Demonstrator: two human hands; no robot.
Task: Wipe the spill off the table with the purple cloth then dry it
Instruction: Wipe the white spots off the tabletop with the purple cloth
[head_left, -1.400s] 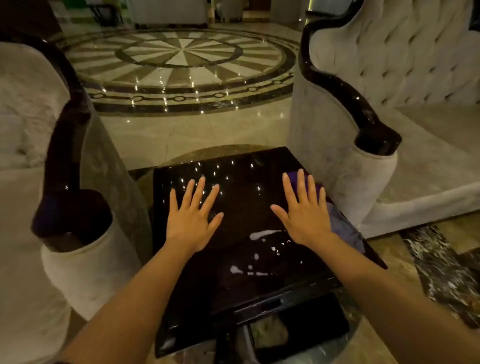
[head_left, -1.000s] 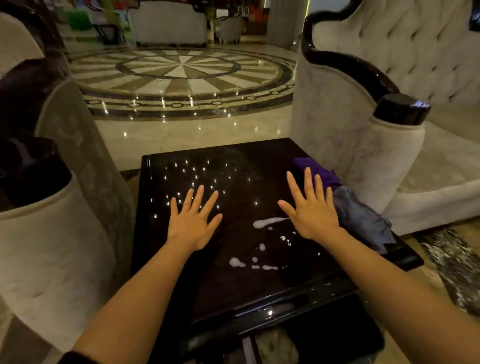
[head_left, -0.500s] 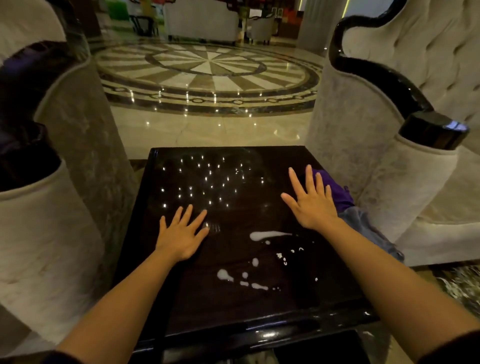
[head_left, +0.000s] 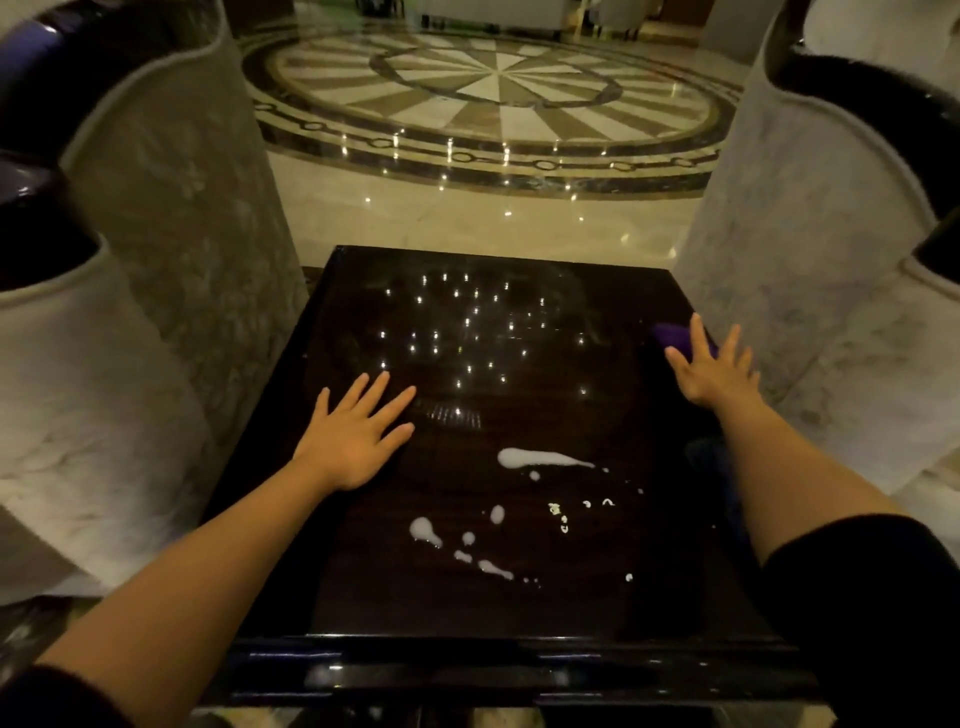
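I have both hands out over the dark glossy tabletop (head_left: 519, 613), and neither grip has anything in it. My left hand (head_left: 353, 441) lies flat at about 9 o'clock from the tabletop's middle, fingers spread, well clear of the wet patch; I judge it is there to brace me while the other arm reaches. My right hand (head_left: 714, 371) is at about 2 o'clock near the right edge, fingers fanned wide. It sits over the purple cloth (head_left: 670, 335), of which only a small corner shows past the fingertips. Whether the palm already touches the cloth I cannot tell. The grip has not closed on it.

The spill (head_left: 540, 458) is white and lies at about 5 o'clock, between my forearms and nearer the front edge. It is untouched, so I judge wiping has not begun and picking up the cloth comes first.

Counting: one long streak, roughly six smaller blobs below and left of it, and a scatter of specks to the right too fine to number. One cloth is clearly visible. Two pale upholstered armchairs flank the tabletop, one at 9 o'clock (head_left: 171, 218) and one at 3 o'clock (head_left: 810, 234).
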